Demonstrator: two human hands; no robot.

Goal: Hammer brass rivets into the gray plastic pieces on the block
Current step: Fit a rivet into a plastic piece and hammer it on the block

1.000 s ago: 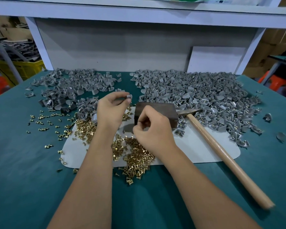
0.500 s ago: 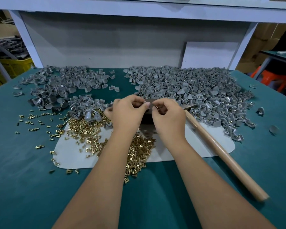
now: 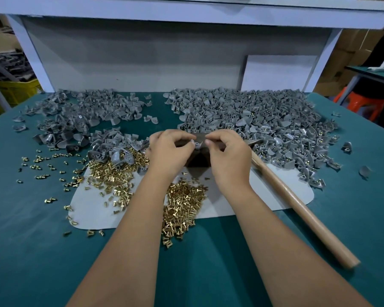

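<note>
Both hands meet over the dark block (image 3: pixel 197 161): left hand (image 3: pixel 167 151) and right hand (image 3: pixel 227 156) pinch a small gray piece (image 3: pixel 197 144) between curled fingertips.

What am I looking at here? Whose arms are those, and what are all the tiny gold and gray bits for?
The picture comes from a camera worn on a person's head, so you see their own two arms reaching forward. The left hand and right hand meet over a dark block, pinching a small gray plastic piece between their fingertips. The shiny gold bits are brass rivets, like tiny nails, heaped on a pale mat. The gray heaps, a left pile and a bigger right pile, are more plastic pieces. A hammer with a wooden handle lies beside the right arm, on the green table. Nobody holds it now.
</note>
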